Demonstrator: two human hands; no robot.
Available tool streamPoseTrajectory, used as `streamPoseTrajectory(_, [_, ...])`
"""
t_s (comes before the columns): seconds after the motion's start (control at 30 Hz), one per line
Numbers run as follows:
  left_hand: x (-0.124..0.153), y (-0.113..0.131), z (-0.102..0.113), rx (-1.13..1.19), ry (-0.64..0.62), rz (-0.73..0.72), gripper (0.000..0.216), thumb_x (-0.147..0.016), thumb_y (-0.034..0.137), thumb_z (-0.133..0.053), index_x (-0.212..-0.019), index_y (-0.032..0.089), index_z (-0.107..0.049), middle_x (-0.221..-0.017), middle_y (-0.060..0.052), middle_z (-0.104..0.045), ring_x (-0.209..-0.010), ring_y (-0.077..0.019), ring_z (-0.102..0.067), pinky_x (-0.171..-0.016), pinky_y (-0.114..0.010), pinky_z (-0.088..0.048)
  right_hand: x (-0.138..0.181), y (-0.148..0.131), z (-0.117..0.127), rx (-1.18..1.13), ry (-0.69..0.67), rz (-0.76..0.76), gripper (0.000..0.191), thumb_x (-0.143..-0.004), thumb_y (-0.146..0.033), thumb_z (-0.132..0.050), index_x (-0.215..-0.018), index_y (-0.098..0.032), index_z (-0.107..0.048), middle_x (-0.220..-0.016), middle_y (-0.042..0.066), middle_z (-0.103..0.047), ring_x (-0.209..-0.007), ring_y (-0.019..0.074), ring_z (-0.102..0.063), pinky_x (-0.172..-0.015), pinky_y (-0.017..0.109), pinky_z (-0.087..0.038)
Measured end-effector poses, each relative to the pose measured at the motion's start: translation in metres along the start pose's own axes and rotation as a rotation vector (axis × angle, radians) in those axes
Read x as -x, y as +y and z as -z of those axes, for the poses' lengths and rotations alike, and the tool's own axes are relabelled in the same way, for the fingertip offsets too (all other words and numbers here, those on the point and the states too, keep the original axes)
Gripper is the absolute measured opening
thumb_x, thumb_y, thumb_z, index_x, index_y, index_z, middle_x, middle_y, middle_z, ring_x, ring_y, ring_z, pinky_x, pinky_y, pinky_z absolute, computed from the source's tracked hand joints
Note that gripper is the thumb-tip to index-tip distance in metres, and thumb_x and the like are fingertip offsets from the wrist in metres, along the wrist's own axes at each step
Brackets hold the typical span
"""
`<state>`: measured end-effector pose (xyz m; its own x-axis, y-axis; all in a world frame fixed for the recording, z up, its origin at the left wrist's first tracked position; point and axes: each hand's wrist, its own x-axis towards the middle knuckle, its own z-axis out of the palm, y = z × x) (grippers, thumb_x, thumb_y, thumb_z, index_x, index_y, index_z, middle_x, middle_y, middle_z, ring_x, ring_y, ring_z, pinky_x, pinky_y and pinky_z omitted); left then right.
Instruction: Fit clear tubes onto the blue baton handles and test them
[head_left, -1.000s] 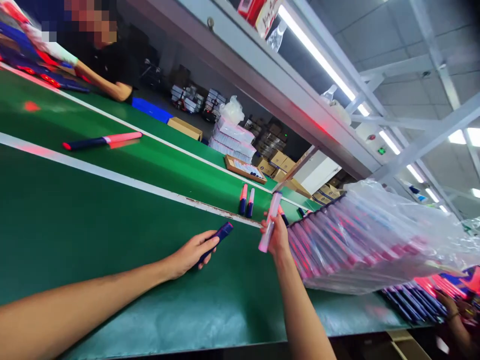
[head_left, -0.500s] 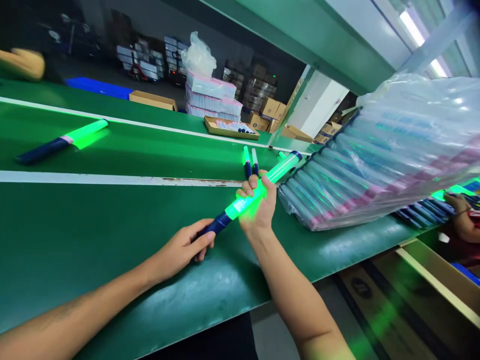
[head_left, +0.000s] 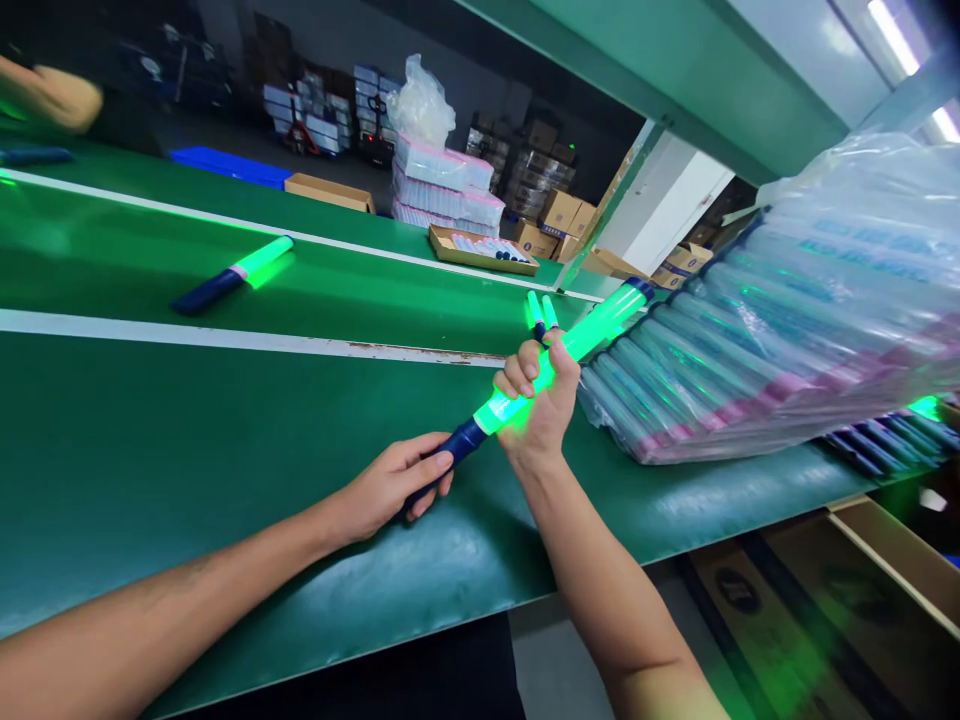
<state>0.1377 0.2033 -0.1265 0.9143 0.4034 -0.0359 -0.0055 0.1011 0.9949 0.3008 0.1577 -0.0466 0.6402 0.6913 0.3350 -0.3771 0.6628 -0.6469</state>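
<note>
A light stick [head_left: 607,318] with a glowing green tube and dark blue handle slants up to the right above the green table [head_left: 187,430]. My left hand [head_left: 409,478] is closed around its handle at the lower end. Higher up, my right hand [head_left: 541,395] wraps its fingers round the lit tube. The stick's dark cap points away from me, near a large clear plastic bag of tubes [head_left: 780,330] on the right. Behind my right hand, two smaller-looking lit sticks [head_left: 541,312] lie on the far strip of the table.
Another lit stick [head_left: 236,275] lies on the green strip at left, between white rails [head_left: 300,340]. Across stand a shallow carton of tubes [head_left: 480,250], stacked packs [head_left: 442,185] and a blue bin [head_left: 229,167]. A co-worker's arm [head_left: 67,97] shows at upper left. An open carton [head_left: 900,550] sits below right.
The lit stick on the left strip has shifted right. Its two companions behind my right hand now both glow green. Both my hands keep their hold; the view has shifted slightly.
</note>
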Motion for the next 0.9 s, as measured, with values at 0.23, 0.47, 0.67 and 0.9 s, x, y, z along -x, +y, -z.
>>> streamPoseTrajectory(0.23, [0.009,0.000,-0.005,-0.430,0.205,-0.149,0.033,-0.103,0.048,-0.046,-0.110,0.019,-0.060,-0.078,0.002,-0.059,-0.060,-0.0108,-0.048,-0.054,-0.022,-0.038,-0.001,0.019,-0.004,0.129,0.180,0.034,0.025,-0.089,-0.035,-0.062,-0.087,-0.025,-0.039,-0.064,-0.011,-0.039,-0.046,0.0030,-0.033,-0.044,0.016,-0.029])
streamPoseTrajectory(0.47, [0.007,-0.002,-0.002,-0.179,0.134,-0.099,0.036,-0.100,0.051,-0.051,-0.112,0.018,-0.057,-0.079,0.003,-0.056,-0.054,-0.0082,-0.046,-0.049,-0.021,-0.036,0.002,0.014,-0.011,0.089,0.101,0.024,0.025,-0.085,-0.034,-0.065,-0.092,-0.026,-0.042,-0.063,-0.012,-0.038,-0.044,0.0033,-0.032,-0.043,0.015,-0.028])
streamPoseTrajectory(0.67, [0.004,-0.007,0.001,0.069,0.006,-0.088,0.037,-0.098,0.054,-0.054,-0.097,0.017,-0.053,-0.077,0.003,-0.055,-0.046,-0.0044,-0.041,-0.043,-0.021,-0.026,0.003,0.011,-0.017,0.029,0.001,-0.018,0.026,-0.084,-0.030,-0.068,-0.091,-0.026,-0.043,-0.059,-0.013,-0.040,-0.042,0.0030,-0.031,-0.041,0.014,-0.028])
streamPoseTrajectory(0.9, [0.007,-0.007,0.006,-0.165,0.096,-0.207,0.042,-0.100,0.053,-0.053,-0.127,0.022,-0.052,-0.096,-0.002,-0.063,-0.083,-0.0155,-0.059,-0.081,-0.030,-0.045,-0.017,-0.019,-0.045,0.150,-0.211,0.104,0.025,-0.093,-0.044,-0.062,-0.106,-0.024,-0.054,-0.073,-0.007,-0.057,-0.053,0.0063,-0.055,-0.048,0.020,-0.046])
